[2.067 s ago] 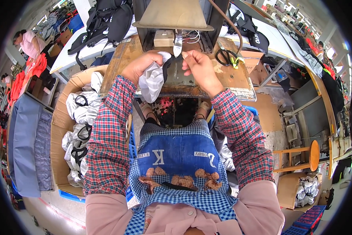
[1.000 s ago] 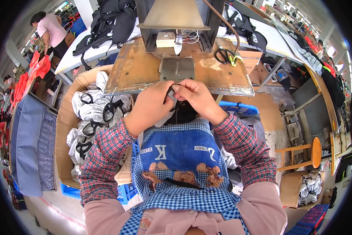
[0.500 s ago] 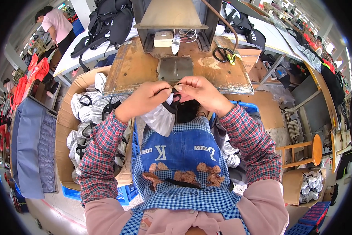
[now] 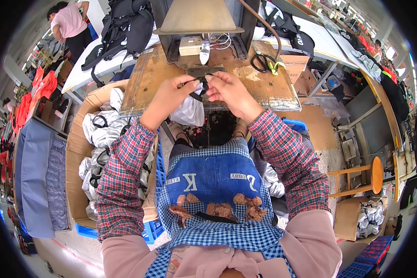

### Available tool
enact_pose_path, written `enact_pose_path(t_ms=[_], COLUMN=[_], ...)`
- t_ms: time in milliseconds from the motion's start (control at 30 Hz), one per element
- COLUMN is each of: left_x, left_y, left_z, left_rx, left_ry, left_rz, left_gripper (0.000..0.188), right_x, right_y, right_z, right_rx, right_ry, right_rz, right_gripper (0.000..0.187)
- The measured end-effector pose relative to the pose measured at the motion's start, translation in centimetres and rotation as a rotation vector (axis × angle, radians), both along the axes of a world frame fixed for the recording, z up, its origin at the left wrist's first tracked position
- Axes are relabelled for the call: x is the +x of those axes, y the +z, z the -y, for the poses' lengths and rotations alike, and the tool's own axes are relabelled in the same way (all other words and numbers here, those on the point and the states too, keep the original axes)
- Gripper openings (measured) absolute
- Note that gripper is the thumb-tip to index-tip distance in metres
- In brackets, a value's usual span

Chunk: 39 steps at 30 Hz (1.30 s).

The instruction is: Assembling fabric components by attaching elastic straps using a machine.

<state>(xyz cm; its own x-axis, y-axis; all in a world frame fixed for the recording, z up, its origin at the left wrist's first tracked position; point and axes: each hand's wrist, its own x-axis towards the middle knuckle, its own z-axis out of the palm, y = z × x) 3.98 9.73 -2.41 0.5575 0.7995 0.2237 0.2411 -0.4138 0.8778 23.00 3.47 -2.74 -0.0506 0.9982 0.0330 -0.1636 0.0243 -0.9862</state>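
My left hand (image 4: 170, 98) and my right hand (image 4: 232, 92) come together over the front edge of a worn wooden work table (image 4: 141, 83). Between their fingertips they pinch a black strap (image 4: 197, 96); both hands are closed on it. From the strap a white cloth piece (image 4: 190, 112) hangs down past the table edge, partly behind my left hand. Just beyond my fingers stands a machine with a beige tapered cover (image 4: 199, 17) and a pointed metal tip (image 4: 204, 54). Its dark metal plate (image 4: 199, 72) is partly hidden by my hands.
Black-handled scissors (image 4: 264, 63) lie at the table's right. A cardboard box (image 4: 78, 173) of white pieces with black straps stands at left. Black bags (image 4: 133, 28) rest on a white table behind. A wooden stool (image 4: 376, 176) is at right. Another person (image 4: 70, 23) stands far left.
Both hands have moved away from me, over the table edge toward the metal plate, carrying the strap and white cloth. The person at far left has shifted posture.
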Motion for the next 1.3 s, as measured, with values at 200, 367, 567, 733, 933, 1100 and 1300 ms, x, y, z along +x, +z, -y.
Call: enact_pose_path(t_ms=[200,367,567,733,933,1100,1300], left_x=[1.0,1.6,1.9,1.5,2.3,2.1,2.6], left_y=[0.1,0.9,1.4,1.2,1.8,1.5,0.7], left_z=[-1.1,-1.1,-1.0,-1.2,-0.4,-0.7,-0.8], left_rx=[-0.121,-0.177,-0.244,-0.283,-0.244,-0.252,-0.244], left_ry=[-0.015,-0.007,0.037,0.009,0.061,0.039,0.064], left_rz=[0.137,0.188,0.18,0.21,0.246,0.261,0.328], left_gripper=[0.028,0.027,0.025,0.029,0.026,0.027,0.026], right_x=[0.0,0.4,0.2,0.0,0.3,0.0,-0.2], right_y=[-0.4,-0.6,-0.6,-0.2,-0.1,0.2,0.2], right_z=[-1.6,-2.7,-3.2,-3.1,-2.9,-2.8,-2.7], right_rx=[-0.062,-0.073,-0.103,-0.113,-0.117,-0.112,-0.1], right_ry=[-0.088,-0.042,-0.076,-0.063,-0.073,-0.071,-0.111], right_rz=[-0.193,-0.316,-0.356,-0.369,-0.398,-0.401,-0.406], right_gripper=[0.022,0.018,0.015,0.013,0.013,0.013,0.014])
